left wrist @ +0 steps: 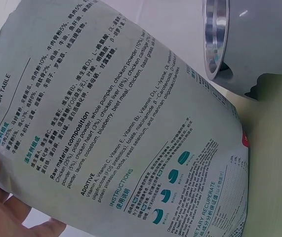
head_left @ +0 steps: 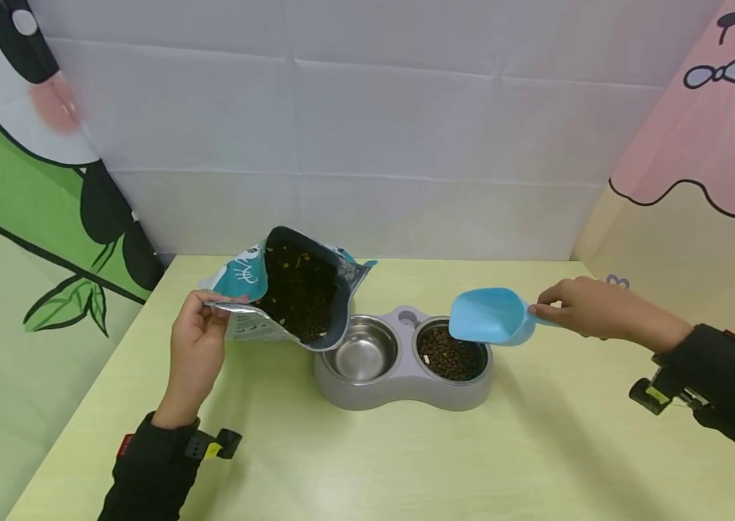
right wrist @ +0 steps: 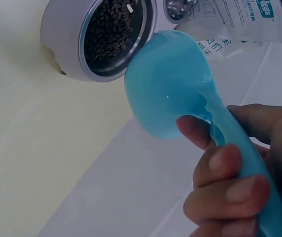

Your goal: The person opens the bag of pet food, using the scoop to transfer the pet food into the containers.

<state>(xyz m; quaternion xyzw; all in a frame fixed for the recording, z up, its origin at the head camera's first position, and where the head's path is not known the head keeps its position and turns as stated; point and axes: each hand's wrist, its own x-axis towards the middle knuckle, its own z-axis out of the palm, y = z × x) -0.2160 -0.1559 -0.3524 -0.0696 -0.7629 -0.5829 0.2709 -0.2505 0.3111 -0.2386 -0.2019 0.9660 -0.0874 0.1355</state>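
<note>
My left hand (head_left: pixel 198 344) pinches the near edge of a teal and silver pet food bag (head_left: pixel 240 278). The bag leans with its wide mouth toward me, and dark kibble (head_left: pixel 299 289) shows inside. Printed text covers the side of the bag (left wrist: pixel 116 123) in the left wrist view. With curled fingers my right hand (head_left: pixel 582 307) grips the handle of a light blue scoop (head_left: pixel 487 315), whose hollow looks bare. The scoop overlaps the right bowl of a grey double pet bowl (head_left: pixel 406 387) in the head view. Brown kibble (right wrist: pixel 108 32) lies in that right bowl.
The left steel bowl (head_left: pixel 362 351) holds nothing and sits partly behind the bag's lower edge. Under everything is a pale yellow table (head_left: pixel 367 463). A white sheet (head_left: pixel 393 123) hangs at the back, with cartoon-printed cloths on the left and right.
</note>
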